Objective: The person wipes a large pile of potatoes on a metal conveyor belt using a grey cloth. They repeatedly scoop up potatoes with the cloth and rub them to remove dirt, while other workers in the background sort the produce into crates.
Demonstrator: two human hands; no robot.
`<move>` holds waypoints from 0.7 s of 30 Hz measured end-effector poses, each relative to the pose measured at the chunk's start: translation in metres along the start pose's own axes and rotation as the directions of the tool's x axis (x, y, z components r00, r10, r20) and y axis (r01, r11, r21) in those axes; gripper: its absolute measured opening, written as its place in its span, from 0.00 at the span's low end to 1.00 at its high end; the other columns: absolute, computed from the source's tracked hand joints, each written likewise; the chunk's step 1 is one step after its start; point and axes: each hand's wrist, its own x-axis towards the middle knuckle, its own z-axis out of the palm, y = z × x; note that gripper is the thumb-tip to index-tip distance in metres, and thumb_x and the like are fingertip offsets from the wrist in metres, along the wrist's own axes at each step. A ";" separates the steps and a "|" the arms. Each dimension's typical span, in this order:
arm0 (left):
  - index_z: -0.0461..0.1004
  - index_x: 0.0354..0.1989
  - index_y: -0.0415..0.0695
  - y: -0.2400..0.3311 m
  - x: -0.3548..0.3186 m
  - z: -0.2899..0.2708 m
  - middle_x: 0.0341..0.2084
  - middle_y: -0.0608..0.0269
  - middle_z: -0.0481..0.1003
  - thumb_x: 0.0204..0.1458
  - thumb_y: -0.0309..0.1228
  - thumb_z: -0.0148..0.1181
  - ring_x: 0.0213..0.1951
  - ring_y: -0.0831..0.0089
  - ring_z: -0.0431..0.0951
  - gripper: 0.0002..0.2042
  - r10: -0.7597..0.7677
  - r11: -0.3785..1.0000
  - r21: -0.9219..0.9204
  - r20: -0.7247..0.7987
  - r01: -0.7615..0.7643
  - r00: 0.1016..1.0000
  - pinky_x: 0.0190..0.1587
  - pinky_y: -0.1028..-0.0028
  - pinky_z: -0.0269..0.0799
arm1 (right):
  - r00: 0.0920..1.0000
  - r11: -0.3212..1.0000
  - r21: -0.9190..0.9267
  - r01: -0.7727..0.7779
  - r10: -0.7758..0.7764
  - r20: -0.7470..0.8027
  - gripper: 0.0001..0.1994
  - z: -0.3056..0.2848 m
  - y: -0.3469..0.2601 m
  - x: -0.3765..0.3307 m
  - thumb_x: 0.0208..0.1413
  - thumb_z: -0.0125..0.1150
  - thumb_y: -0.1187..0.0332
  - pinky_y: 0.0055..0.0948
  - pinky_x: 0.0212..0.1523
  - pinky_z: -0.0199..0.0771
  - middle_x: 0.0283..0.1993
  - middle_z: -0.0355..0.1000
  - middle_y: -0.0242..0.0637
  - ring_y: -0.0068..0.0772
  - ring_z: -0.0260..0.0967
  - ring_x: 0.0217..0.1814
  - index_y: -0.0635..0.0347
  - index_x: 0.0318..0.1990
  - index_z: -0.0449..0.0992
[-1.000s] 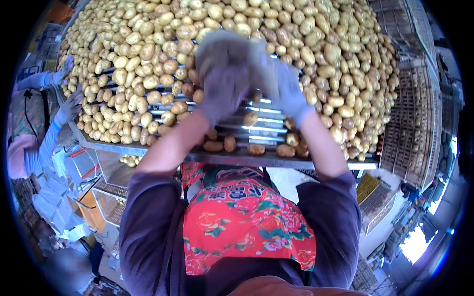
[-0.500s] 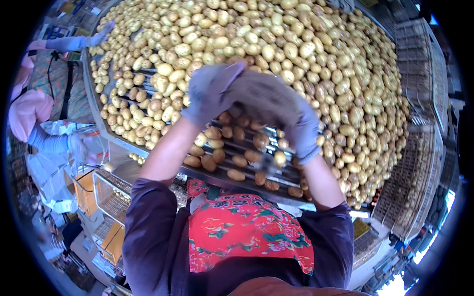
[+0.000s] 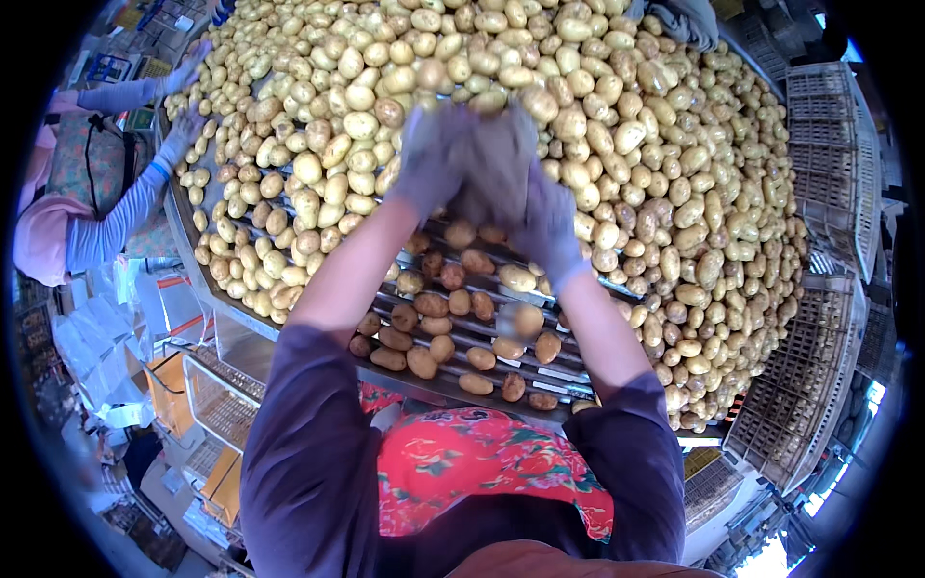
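Observation:
A grey-brown cloth, blurred by motion, is bunched between my two gloved hands above the potatoes. My left hand is closed on its left side. At the right edge of the cloth my right hand grips it, fingers partly hidden. Brown, wet-looking potatoes lie spread over dark slats between my forearms. Past my hands, a thick heap of yellowish potatoes covers the sorting table. One potato near my right wrist looks smeared.
At the left, a co-worker's gloved hand reaches to the table's edge. Plastic crates line the right side; another crate stands at lower left. A grey cloth bundle lies at the far edge.
My hands have drawn closer together, bunching the cloth that was stretched between them. More brown potatoes show on the slats near me. The co-worker's lower arm has swung up to the table.

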 end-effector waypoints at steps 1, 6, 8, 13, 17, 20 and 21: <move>0.72 0.58 0.48 0.011 -0.030 -0.013 0.58 0.54 0.70 0.52 0.32 0.56 0.65 0.56 0.63 0.22 0.051 0.961 -0.270 -0.063 -0.066 0.997 0.70 0.47 0.44 | 0.988 0.998 0.043 0.055 -0.061 0.144 0.33 -0.011 -0.006 -0.012 0.32 0.75 0.59 0.41 0.43 0.68 0.45 0.71 0.42 0.48 0.70 0.45 0.60 0.51 0.73; 0.74 0.56 0.53 0.010 -0.094 -0.053 0.62 0.64 0.66 0.46 0.37 0.61 0.65 0.60 0.64 0.24 0.238 0.962 0.104 0.129 -0.251 0.963 0.69 0.43 0.43 | 0.998 0.993 0.104 0.058 -0.060 0.018 0.31 0.032 -0.033 -0.074 0.42 0.68 0.62 0.53 0.55 0.65 0.56 0.66 0.53 0.56 0.65 0.57 0.56 0.57 0.70; 0.75 0.54 0.54 -0.002 -0.054 -0.053 0.60 0.64 0.69 0.46 0.36 0.61 0.61 0.61 0.67 0.23 0.114 0.983 0.139 0.067 -0.122 0.991 0.66 0.46 0.52 | 0.968 0.958 -0.193 0.211 -0.233 -0.097 0.31 0.034 -0.043 -0.034 0.45 0.66 0.59 0.47 0.55 0.66 0.58 0.65 0.50 0.53 0.67 0.55 0.54 0.59 0.68; 0.80 0.40 0.45 -0.010 -0.002 -0.019 0.37 0.49 0.80 0.52 0.36 0.59 0.41 0.50 0.79 0.12 -0.440 0.893 -0.114 -0.023 0.435 0.898 0.44 0.62 0.75 | 0.992 0.982 0.143 0.121 -0.116 -0.043 0.27 0.014 -0.007 0.039 0.51 0.61 0.63 0.42 0.54 0.70 0.52 0.72 0.47 0.52 0.69 0.52 0.59 0.60 0.69; 0.74 0.52 0.46 0.069 -0.114 -0.105 0.39 0.49 0.77 0.48 0.39 0.63 0.44 0.50 0.77 0.22 0.058 0.955 -0.292 0.328 0.043 0.943 0.43 0.58 0.73 | 0.905 0.905 -0.112 0.409 -0.388 0.174 0.25 -0.072 -0.017 -0.101 0.53 0.63 0.66 0.41 0.51 0.72 0.53 0.72 0.48 0.49 0.72 0.51 0.63 0.58 0.69; 0.70 0.58 0.54 0.093 -0.230 -0.078 0.61 0.64 0.67 0.49 0.39 0.58 0.64 0.64 0.64 0.24 0.378 0.926 -0.092 0.247 -0.367 0.892 0.64 0.45 0.53 | 0.920 0.879 -0.276 0.390 -0.357 0.162 0.26 -0.038 -0.029 -0.211 0.56 0.55 0.66 0.48 0.62 0.63 0.60 0.68 0.46 0.44 0.67 0.62 0.52 0.64 0.65; 0.69 0.60 0.55 0.093 -0.217 -0.078 0.61 0.64 0.66 0.50 0.37 0.57 0.64 0.64 0.63 0.25 0.383 0.924 -0.078 0.235 -0.375 0.893 0.65 0.45 0.51 | 0.907 0.810 -0.410 0.419 -0.393 0.150 0.27 -0.021 -0.028 -0.247 0.57 0.52 0.67 0.50 0.67 0.58 0.62 0.67 0.46 0.42 0.65 0.65 0.49 0.66 0.63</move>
